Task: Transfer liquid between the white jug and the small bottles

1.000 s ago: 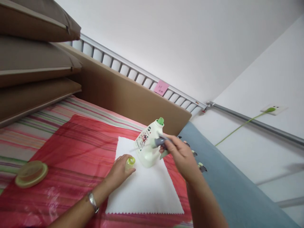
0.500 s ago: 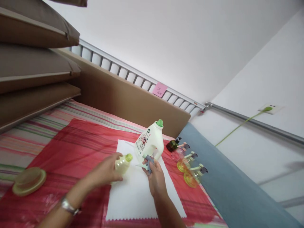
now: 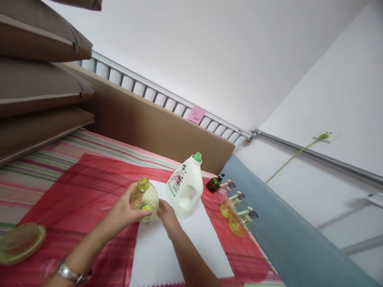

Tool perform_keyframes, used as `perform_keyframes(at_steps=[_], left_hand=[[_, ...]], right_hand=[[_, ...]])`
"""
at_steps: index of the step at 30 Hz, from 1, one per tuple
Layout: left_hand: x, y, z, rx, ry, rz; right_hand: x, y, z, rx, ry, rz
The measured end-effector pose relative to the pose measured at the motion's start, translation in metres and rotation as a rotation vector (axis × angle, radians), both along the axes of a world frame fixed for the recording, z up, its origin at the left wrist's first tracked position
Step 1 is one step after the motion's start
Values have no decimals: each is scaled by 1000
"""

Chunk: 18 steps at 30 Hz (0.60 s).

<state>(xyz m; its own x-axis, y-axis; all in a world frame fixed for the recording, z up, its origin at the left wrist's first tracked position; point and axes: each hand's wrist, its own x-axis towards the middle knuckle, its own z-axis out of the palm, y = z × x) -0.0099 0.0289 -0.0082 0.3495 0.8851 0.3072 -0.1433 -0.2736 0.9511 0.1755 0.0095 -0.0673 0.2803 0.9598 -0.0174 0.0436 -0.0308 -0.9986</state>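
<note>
My left hand point(image 3: 131, 209) is wrapped around a clear yellow bottle point(image 3: 149, 196) with ribbed sides and an open neck, held above the white cloth. My right hand point(image 3: 168, 215) is at the bottle's right side, its fingers curled and partly hidden behind it. Whether those fingers touch the bottle or hold something, I cannot tell. Just beyond, a white detergent jug point(image 3: 185, 187) with a green spout stands on the cloth point(image 3: 179, 255).
Several pump bottles stand in a row at the right: a dark green one point(image 3: 214, 184), a pink one point(image 3: 221, 193) and yellow ones point(image 3: 237, 225). A pale round lidded container point(image 3: 22, 244) lies left on the red sheet point(image 3: 98, 183). Stacked cushions point(image 3: 44, 83) rise at upper left.
The bottle in my left hand has moved left and is turned more upright. My right hand has moved left to it, and the grey pump-like piece it held is out of sight.
</note>
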Motion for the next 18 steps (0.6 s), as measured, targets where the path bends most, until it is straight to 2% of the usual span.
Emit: perform_keyframes(at_steps=[4, 7, 10, 12, 18], left_hand=[[11, -5, -5, -19, 45, 1], [27, -15, -14, 32, 96, -44], [42, -25, -25, 105, 168, -75], [49, -30, -33, 121, 227, -75], [57, -30, -56, 76, 312, -52]], right_hand=[[35, -29, 24, 53, -177, -190], [69, -52, 42, 120, -250, -387], [98, -54, 50, 163, -276, -553], [110, -43, 49, 161, -282, -567], [117, -4, 33, 133, -317, -431]])
